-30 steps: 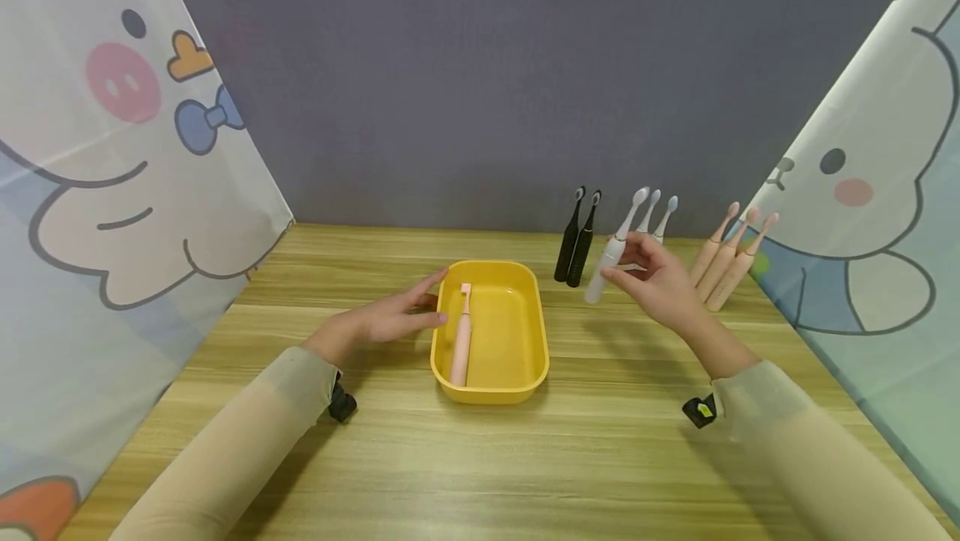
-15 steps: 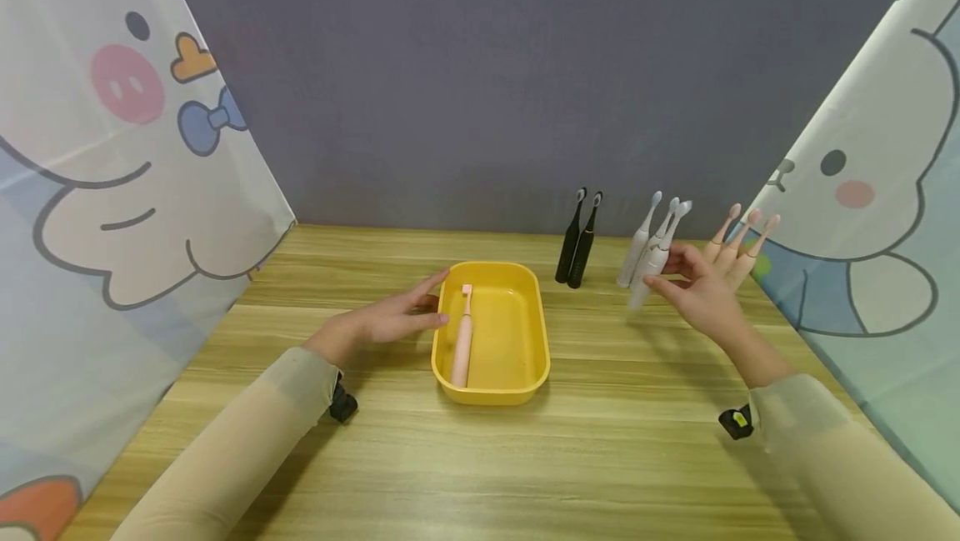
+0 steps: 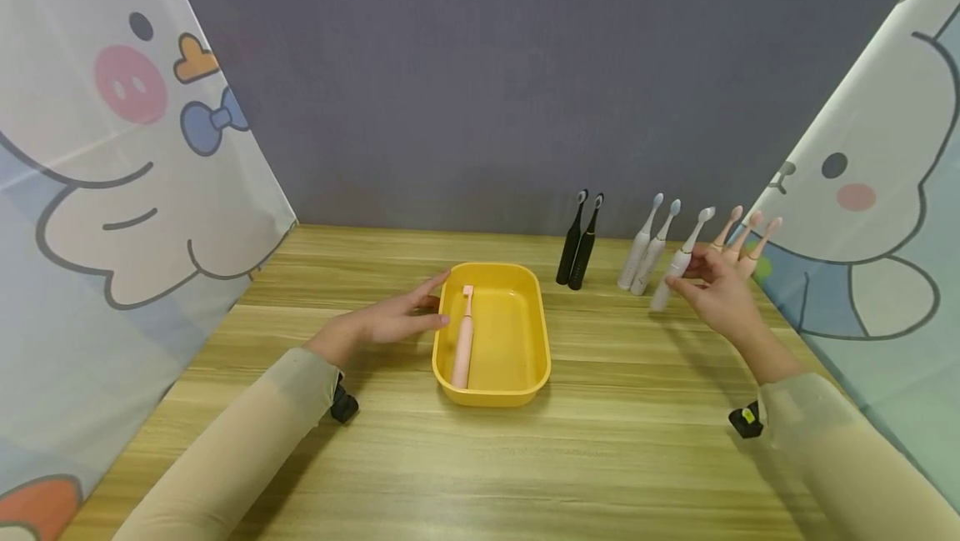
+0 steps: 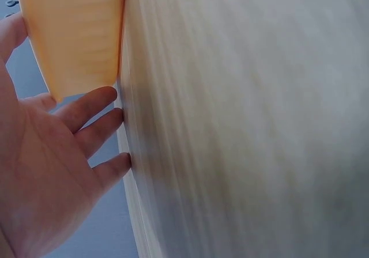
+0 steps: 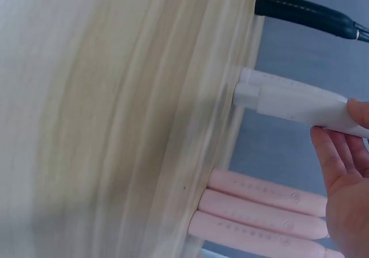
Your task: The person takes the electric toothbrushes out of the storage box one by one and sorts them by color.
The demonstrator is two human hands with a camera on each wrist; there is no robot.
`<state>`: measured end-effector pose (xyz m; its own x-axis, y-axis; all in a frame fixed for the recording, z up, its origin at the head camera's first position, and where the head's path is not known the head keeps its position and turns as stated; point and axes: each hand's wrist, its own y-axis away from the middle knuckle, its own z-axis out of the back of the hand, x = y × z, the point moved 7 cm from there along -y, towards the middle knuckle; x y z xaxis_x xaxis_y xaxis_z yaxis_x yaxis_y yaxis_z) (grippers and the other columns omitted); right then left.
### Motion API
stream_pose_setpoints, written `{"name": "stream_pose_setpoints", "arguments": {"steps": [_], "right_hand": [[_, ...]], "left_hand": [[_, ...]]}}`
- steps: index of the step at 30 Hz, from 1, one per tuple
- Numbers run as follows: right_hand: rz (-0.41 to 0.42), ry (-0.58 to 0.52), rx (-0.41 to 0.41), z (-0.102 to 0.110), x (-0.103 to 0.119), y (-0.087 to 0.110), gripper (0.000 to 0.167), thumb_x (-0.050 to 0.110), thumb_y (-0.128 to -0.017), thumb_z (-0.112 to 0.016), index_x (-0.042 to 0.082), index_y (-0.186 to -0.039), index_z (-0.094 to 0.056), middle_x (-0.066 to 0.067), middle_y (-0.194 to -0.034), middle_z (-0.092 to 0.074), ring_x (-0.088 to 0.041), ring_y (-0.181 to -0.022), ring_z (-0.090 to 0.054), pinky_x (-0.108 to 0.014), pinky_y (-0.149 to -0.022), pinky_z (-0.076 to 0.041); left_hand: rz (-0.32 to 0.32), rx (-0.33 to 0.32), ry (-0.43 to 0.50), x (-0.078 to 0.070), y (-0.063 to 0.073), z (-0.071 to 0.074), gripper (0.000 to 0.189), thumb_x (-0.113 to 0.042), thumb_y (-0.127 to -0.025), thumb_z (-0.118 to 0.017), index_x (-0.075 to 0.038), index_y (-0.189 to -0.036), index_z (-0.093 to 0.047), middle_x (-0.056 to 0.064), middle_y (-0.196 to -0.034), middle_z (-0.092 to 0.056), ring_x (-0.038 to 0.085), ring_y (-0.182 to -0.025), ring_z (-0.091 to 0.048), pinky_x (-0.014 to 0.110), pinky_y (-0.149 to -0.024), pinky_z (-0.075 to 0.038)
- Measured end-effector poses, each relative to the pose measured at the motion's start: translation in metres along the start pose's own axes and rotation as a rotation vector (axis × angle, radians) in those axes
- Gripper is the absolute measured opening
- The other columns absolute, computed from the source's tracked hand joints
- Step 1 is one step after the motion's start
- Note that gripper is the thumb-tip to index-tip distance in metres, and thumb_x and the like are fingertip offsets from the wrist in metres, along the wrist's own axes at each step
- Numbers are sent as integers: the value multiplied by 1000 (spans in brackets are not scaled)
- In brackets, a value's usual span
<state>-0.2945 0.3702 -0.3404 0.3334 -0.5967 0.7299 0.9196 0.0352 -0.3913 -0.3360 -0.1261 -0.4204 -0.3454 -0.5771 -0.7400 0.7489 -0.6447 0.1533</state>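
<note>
My right hand pinches a white electric toothbrush between thumb and fingers. The brush stands nearly upright, its head tilted to the right and its base close to the table. Just left of it are two other white electric toothbrushes, standing side by side. Behind the hand, several pink electric toothbrushes stand in a row. My left hand rests with spread, relaxed fingers at the left side of a yellow tray. Inside that tray, along its left wall, lies a pink electric toothbrush.
Two black electric toothbrushes stand between the tray and the white ones. A grey back panel rises behind the wooden table. Cartoon-printed cloths hang at both sides.
My right hand has moved to the right with the white toothbrush, past the two other white ones, which now show fully. The left hand and the tray stay in place.
</note>
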Motion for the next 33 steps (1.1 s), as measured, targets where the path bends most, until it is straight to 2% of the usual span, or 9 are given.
{"name": "stream_pose_setpoints", "arguments": {"steps": [6,9,12,16,19,22,25,28,33], "right_hand": [[-33,73,23,2,-10,-3,43,-1,-104,-72,-13,-140,-52,-17,-124,-61,18,-98,-55,-6,-76,-54],[-40,86,35,1,-14,-6,45,-1,-105,-70,-16,-143,-50,-32,-130,-60,20,-99,-53,-4,-77,-52],[-31,84,41,-1,-16,-9,46,-3,-105,-68,-19,-144,-49,-39,-134,-58,22,-100,-51,-1,-80,-49],[-29,70,50,-3,-20,-13,47,-4,-105,-67,-21,-145,-47,-41,-135,-55,21,-101,-50,1,-82,-48],[-59,85,67,-6,-25,-15,49,-2,-107,-65,-21,-147,-44,-40,-138,-51,6,-108,-57,0,-81,-48],[-86,105,74,-9,-30,-17,53,0,-108,-64,-21,-151,-41,-40,-141,-50,-23,-118,-64,0,-81,-47],[-99,106,67,-12,-33,-19,54,0,-108,-65,-21,-152,-40,-42,-142,-51,-49,-126,-60,1,-80,-46],[-109,106,66,-13,-34,-20,55,2,-109,-64,-21,-152,-39,-43,-142,-50,-59,-130,-57,2,-79,-44],[-119,102,63,-15,-32,-21,57,5,-109,-64,-21,-153,-37,-44,-143,-49,-64,-133,-55,3,-79,-43]], "left_hand": [[0,-1,-4,-1,0,0,95,-61,-109,-60,-38,-178,1,22,-174,-41,43,-163,-38,71,-133,-24],[0,1,3,-1,0,0,96,-61,-108,-60,-37,-178,1,22,-174,-41,43,-163,-38,71,-133,-24],[2,3,7,-1,0,0,96,-61,-108,-61,-38,-178,1,22,-174,-41,43,-163,-38,71,-133,-24],[-2,3,6,-1,0,0,95,-61,-108,-61,-38,-178,1,22,-173,-42,43,-162,-38,71,-132,-25],[-6,3,8,0,-1,0,95,-60,-108,-61,-39,-178,1,21,-173,-42,43,-162,-38,71,-132,-25],[-6,6,16,1,-1,-1,95,-60,-108,-61,-40,-178,1,21,-173,-42,44,-162,-38,71,-132,-25],[-6,8,21,2,-1,-2,95,-60,-108,-61,-40,-177,1,21,-174,-41,44,-162,-38,71,-132,-25],[-5,9,21,2,-2,-2,95,-60,-108,-61,-40,-177,2,21,-174,-40,44,-163,-38,71,-132,-25],[-3,8,13,2,-1,-1,94,-61,-109,-60,-41,-177,2,21,-174,-40,43,-163,-38,72,-132,-25]]}}
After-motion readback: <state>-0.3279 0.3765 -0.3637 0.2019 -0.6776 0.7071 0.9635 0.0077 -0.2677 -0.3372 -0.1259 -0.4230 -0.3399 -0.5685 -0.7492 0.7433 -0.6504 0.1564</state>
